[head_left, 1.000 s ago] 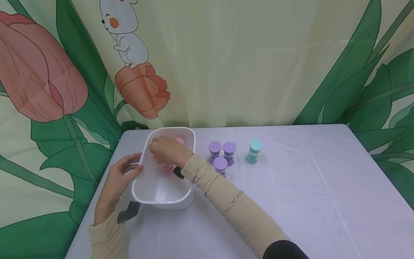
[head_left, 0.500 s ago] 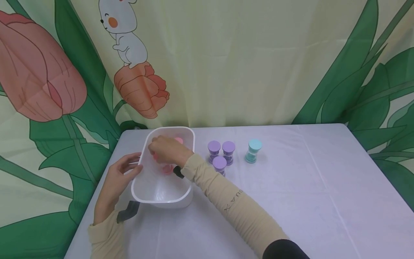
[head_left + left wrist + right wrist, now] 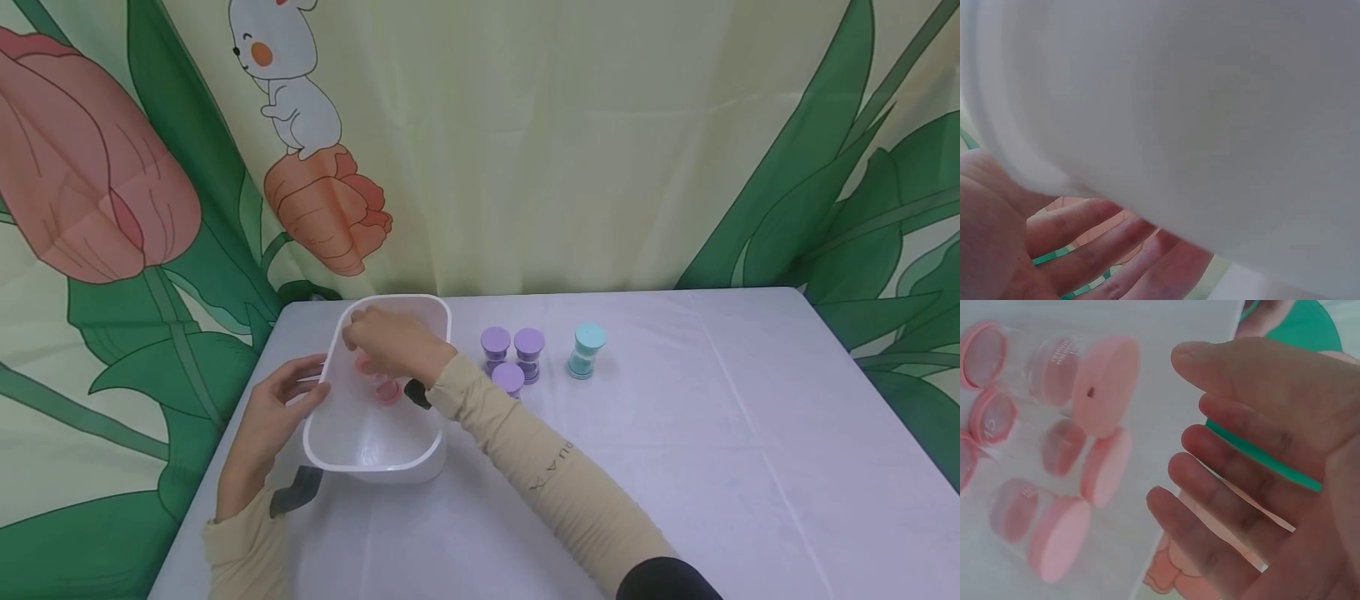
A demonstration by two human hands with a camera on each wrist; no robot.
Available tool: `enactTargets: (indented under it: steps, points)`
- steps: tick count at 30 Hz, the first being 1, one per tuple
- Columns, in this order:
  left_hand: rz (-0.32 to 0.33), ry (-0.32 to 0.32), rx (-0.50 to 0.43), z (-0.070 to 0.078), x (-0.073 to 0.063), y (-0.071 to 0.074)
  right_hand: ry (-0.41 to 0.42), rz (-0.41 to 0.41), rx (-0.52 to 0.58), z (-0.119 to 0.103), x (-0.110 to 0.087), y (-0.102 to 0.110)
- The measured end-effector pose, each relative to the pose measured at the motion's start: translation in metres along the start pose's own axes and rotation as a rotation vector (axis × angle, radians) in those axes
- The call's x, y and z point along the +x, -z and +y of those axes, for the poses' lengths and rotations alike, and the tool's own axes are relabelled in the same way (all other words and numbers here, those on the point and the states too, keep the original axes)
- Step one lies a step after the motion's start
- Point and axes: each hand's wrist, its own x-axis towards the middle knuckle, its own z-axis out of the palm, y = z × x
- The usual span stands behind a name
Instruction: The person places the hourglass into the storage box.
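Observation:
A white plastic bin [image 3: 367, 442] stands at the table's left side. Inside it lie three pink sand timers [image 3: 1107, 387], tipped on their sides with their pink end caps showing in the right wrist view. My right hand [image 3: 393, 343] is over the bin, partly covering the timers from the head view. Its fingers [image 3: 1210, 472] are spread apart and loosely bent, holding nothing, with a gap between them and the nearest caps. Against the bin's left outer wall rests my left hand [image 3: 277, 417], its thumb by the rim and its long fingers [image 3: 1094, 256] extended along the wall.
Three purple sand timers [image 3: 509, 377] stand upright in a cluster to the right of the bin. A turquoise sand timer [image 3: 587, 350] stands upright farther right. A white cloth covers the table [image 3: 712, 467], and a printed curtain [image 3: 540, 167] hangs behind it.
My right hand has risen slightly and shifted within the bin, and now hides the pink cap that showed beyond it. My left hand and the bin have hardly moved.

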Motion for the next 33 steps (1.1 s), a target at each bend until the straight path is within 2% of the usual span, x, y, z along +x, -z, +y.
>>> enactTargets:
  steps: [7,23,28,33]
  points:
    - [0.000,-0.006,0.001,-0.001,0.000,0.000,0.053,0.007,-0.003,0.003,-0.010,0.009]
    - [-0.005,-0.010,0.011,0.002,0.000,0.002,0.045,0.108,0.010,0.013,-0.040,0.019]
    - [-0.002,-0.013,0.020,0.002,0.000,0.002,0.062,0.153,0.041,0.019,-0.050,0.019]
    - [-0.001,-0.011,0.016,0.002,0.000,0.002,0.034,0.155,0.078,0.024,-0.062,0.019]
